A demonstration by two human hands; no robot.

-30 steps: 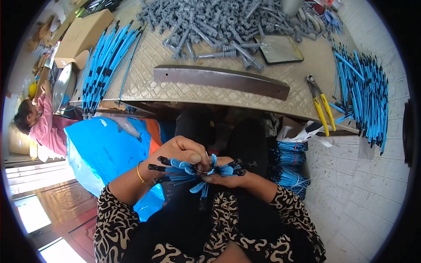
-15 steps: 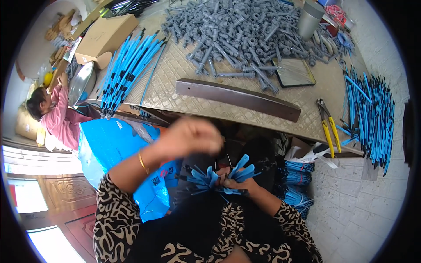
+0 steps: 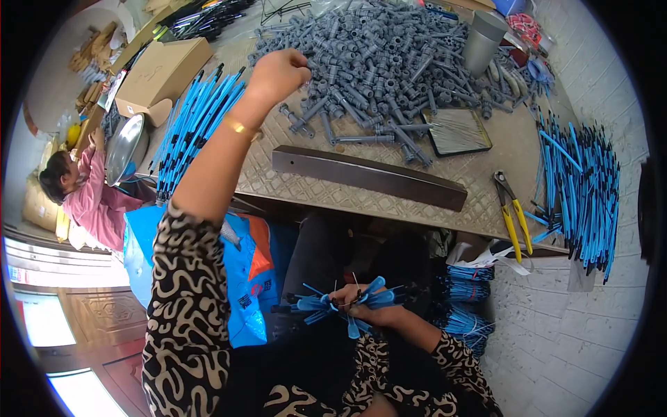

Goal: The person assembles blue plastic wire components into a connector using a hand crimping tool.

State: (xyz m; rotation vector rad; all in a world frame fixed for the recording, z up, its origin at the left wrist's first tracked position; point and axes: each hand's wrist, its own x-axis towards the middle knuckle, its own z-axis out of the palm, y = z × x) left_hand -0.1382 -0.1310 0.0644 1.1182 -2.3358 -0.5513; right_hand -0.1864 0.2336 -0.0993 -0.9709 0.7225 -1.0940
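Observation:
My left hand (image 3: 278, 75) reaches over the table at the left edge of a heap of grey plastic tubular parts (image 3: 375, 62). Its fingers are curled, and whatever they may hold is hidden. Low over my lap, my right hand (image 3: 379, 314) grips a bunch of blue strips with black ends (image 3: 316, 303), which fan out to both sides. Thin metal pins stick up from the middle of the bunch.
A dark metal bar (image 3: 368, 178) lies along the table's front. Right of it are yellow-handled pliers (image 3: 513, 215) and a tray of thin pins (image 3: 458, 132). Bundled blue rods (image 3: 583, 187) stand at right, more rods (image 3: 191, 132) at left. A person in pink (image 3: 90, 187) works far left.
My left hand has swung up and forward from above my lap to the grey heap. My right hand stays low with the bunch of blue strips.

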